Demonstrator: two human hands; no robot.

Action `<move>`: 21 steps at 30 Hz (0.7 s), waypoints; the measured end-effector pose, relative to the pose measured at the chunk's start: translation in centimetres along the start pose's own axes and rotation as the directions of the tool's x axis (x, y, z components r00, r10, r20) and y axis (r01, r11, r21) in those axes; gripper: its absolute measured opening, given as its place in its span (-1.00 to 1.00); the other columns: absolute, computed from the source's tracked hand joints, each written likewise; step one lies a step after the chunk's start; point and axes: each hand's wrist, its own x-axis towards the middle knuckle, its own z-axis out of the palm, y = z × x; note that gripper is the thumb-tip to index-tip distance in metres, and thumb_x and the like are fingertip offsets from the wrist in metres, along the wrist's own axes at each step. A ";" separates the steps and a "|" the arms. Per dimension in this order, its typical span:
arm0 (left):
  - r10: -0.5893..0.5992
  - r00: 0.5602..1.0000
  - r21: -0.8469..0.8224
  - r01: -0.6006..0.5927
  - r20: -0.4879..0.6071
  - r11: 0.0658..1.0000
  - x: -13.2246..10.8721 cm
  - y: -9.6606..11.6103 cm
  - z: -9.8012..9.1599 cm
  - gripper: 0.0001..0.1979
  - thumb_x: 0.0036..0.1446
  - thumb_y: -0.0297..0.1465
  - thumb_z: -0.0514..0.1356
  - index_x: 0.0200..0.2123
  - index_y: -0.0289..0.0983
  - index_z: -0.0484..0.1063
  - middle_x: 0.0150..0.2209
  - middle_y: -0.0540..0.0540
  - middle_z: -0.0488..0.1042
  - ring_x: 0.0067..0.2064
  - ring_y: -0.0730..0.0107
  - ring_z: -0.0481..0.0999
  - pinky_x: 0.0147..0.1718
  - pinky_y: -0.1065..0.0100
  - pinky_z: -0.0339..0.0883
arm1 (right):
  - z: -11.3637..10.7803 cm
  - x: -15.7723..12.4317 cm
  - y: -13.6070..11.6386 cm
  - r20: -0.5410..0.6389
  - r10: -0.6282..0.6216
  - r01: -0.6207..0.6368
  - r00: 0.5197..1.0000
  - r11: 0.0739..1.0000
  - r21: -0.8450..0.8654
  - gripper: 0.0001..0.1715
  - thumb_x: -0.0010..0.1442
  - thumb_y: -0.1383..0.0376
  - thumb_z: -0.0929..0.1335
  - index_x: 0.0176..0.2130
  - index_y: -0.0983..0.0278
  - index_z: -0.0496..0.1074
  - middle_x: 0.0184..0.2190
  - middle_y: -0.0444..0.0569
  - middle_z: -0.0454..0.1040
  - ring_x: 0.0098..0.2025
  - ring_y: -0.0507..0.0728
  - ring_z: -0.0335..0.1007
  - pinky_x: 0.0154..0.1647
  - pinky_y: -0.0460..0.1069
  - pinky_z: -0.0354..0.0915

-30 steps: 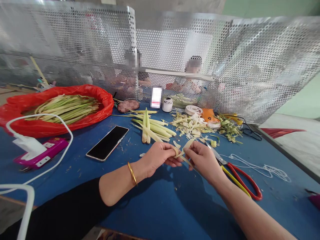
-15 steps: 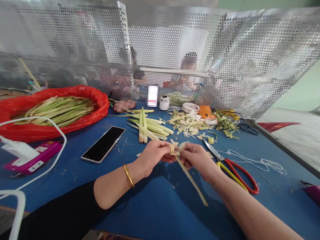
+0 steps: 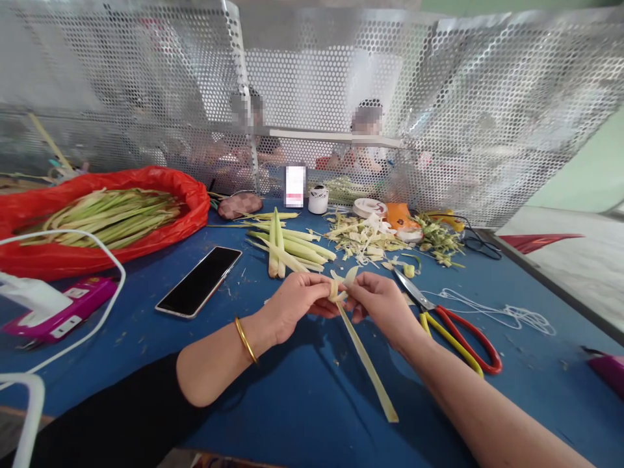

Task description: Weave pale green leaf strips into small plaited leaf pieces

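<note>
Pale, flat leaf strip (image 3: 366, 361) trailing toward five o'clock, pinched by left hand (image 3: 301, 300) and right hand (image 3: 379, 304), probably wants even tension.

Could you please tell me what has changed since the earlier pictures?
The free end of the strip has come out from by the right hand and now points toward the person. The left hand and right hand still hold it. The phone, scissors and red bag stayed put.
</note>
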 end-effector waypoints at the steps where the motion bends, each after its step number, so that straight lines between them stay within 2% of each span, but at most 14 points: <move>1: -0.002 1.000 -0.017 0.002 0.015 1.000 0.0 0.0 -0.1 -0.85 -0.01 -0.39 0.24 -0.37 -0.31 0.59 -0.52 -0.07 0.53 -0.47 0.44 0.51 -0.38 0.43 0.39 | 0.1 0.1 0.1 0.000 0.001 -0.001 1.000 1.000 0.000 -0.74 0.04 0.17 0.40 -0.52 0.26 0.31 -0.66 -0.17 0.48 -0.72 -0.04 0.33 -0.66 -0.14 0.26; 6: -0.047 0.989 -0.165 0.070 0.140 0.984 0.1 0.1 -0.5 -0.76 -0.06 -0.41 0.25 -0.27 -0.34 0.57 -0.42 -0.12 0.57 -0.39 0.41 0.55 -0.32 0.42 0.42 | 0.3 0.3 0.3 -0.011 0.005 -0.005 1.000 1.000 -0.005 -0.64 0.02 0.12 0.41 -0.58 0.24 0.25 -0.71 -0.22 0.41 -0.72 -0.03 0.32 -0.68 -0.14 0.21; 9: -0.041 0.991 -0.185 0.065 0.128 0.981 0.2 0.2 -0.7 -0.75 -0.06 -0.41 0.30 -0.24 -0.34 0.56 -0.37 -0.11 0.56 -0.37 0.44 0.54 -0.26 0.41 0.42 | 0.3 0.2 0.3 -0.016 -0.031 0.030 0.999 0.998 -0.058 -0.63 0.08 0.09 0.38 -0.57 0.23 0.24 -0.69 -0.21 0.42 -0.70 -0.01 0.33 -0.66 -0.12 0.20; 12: -0.018 1.000 -0.118 0.019 0.014 0.993 0.2 0.2 -0.5 -0.79 -0.08 -0.40 0.36 -0.31 -0.34 0.57 -0.42 -0.07 0.53 -0.42 0.49 0.49 -0.29 0.42 0.41 | 0.2 -0.3 0.2 -0.030 -0.130 0.116 0.991 0.950 -0.289 -0.66 0.18 0.11 0.30 -0.53 0.21 0.24 -0.65 -0.17 0.46 -0.65 0.03 0.38 -0.59 -0.10 0.22; 14: -0.003 0.999 -0.102 -0.002 -0.053 0.995 0.2 0.1 -0.4 -0.82 -0.08 -0.39 0.37 -0.36 -0.34 0.57 -0.44 -0.06 0.52 -0.43 0.49 0.48 -0.33 0.43 0.40 | 0.1 -0.7 0.1 -0.049 -0.257 0.186 0.965 0.806 -0.562 -0.71 0.22 0.13 0.28 -0.48 0.21 0.28 -0.63 -0.16 0.47 -0.63 0.06 0.39 -0.59 -0.09 0.15; 16: 0.009 0.997 -0.120 -0.019 -0.080 0.993 0.3 0.0 -0.4 -0.83 -0.07 -0.37 0.37 -0.38 -0.34 0.57 -0.43 -0.06 0.52 -0.42 0.49 0.48 -0.34 0.43 0.40 | -0.2 -1.1 -0.2 -0.010 -0.448 0.263 0.894 0.542 -0.798 -0.81 0.21 0.17 0.29 -0.36 0.22 0.34 -0.60 -0.15 0.47 -0.62 0.09 0.36 -0.61 -0.07 0.04; 17: 0.010 0.996 -0.137 -0.022 -0.087 0.990 0.3 0.0 -0.4 -0.82 -0.07 -0.36 0.37 -0.37 -0.33 0.58 -0.43 -0.06 0.52 -0.42 0.49 0.47 -0.34 0.43 0.40 | -0.3 -1.3 -0.3 0.044 -0.549 0.306 0.835 0.396 -0.866 -0.85 0.21 0.19 0.29 -0.30 0.23 0.35 -0.57 -0.13 0.47 -0.61 0.10 0.35 -0.61 -0.06 0.01; 19: 0.011 0.995 -0.170 -0.028 -0.104 0.985 0.4 0.0 -0.4 -0.81 -0.10 -0.34 0.38 -0.39 -0.33 0.57 -0.44 -0.06 0.52 -0.44 0.50 0.46 -0.36 0.44 0.40 | -0.5 -1.6 -0.8 0.213 -0.699 0.430 0.683 0.148 -0.891 -0.83 0.23 0.27 0.28 -0.17 0.28 0.36 -0.48 -0.05 0.49 -0.53 0.12 0.37 -0.55 -0.04 0.06; 21: 0.017 0.994 -0.184 -0.036 -0.108 0.982 0.4 -0.1 -0.5 -0.79 -0.12 -0.32 0.39 -0.42 -0.33 0.56 -0.45 -0.05 0.51 -0.45 0.50 0.45 -0.37 0.44 0.40 | -0.5 -1.8 -1.3 0.396 -0.753 0.577 0.525 -0.027 -0.817 -0.82 0.27 0.34 0.25 -0.12 0.30 0.37 -0.38 0.01 0.51 -0.41 0.12 0.40 -0.40 -0.02 0.16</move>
